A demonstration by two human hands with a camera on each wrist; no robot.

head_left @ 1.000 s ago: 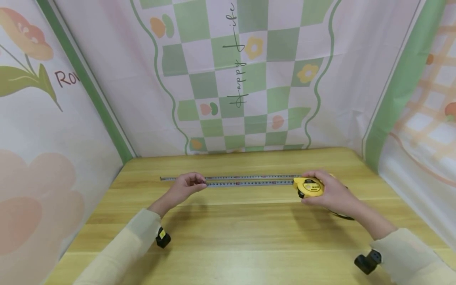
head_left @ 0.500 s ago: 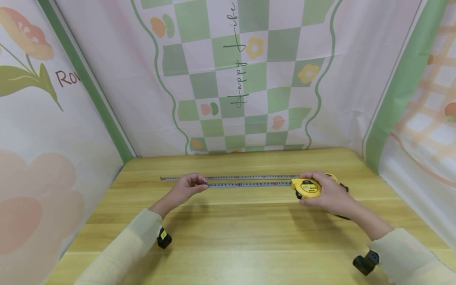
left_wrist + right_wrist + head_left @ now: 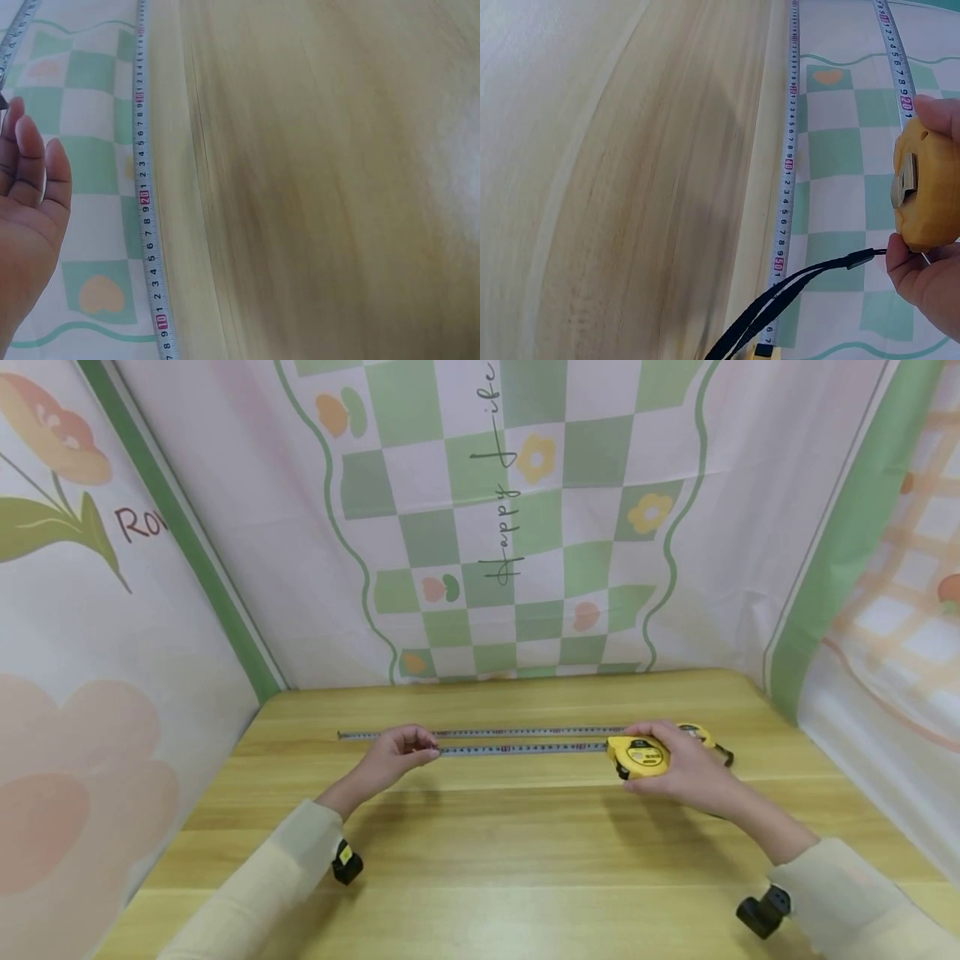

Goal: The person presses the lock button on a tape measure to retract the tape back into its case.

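In the head view my right hand [image 3: 686, 770] grips the yellow case of a tape measure [image 3: 639, 757], held a little above the table. Its blade [image 3: 525, 748] runs straight left to my left hand [image 3: 393, 758], whose thumb and fingertips pinch the end. The left wrist view shows this hand [image 3: 34, 202] beside the blade's dark end hook [image 3: 3, 102]. A black strap [image 3: 795, 281] hangs from the held case [image 3: 930, 187] in the right wrist view. Behind lies a second tape measure [image 3: 697, 733], its blade [image 3: 525, 732] stretched along the table, partly hidden by my right hand.
The wooden table [image 3: 495, 860] reaches back to a checkered cloth backdrop [image 3: 517, 527]. Printed curtains stand at the left [image 3: 90, 735] and right [image 3: 885, 677]. A small black camera sits on each wrist.
My right hand has moved left with the yellow case, so the blade between my hands is shorter. The second tape measure's case shows more. My left hand has shifted slightly right.
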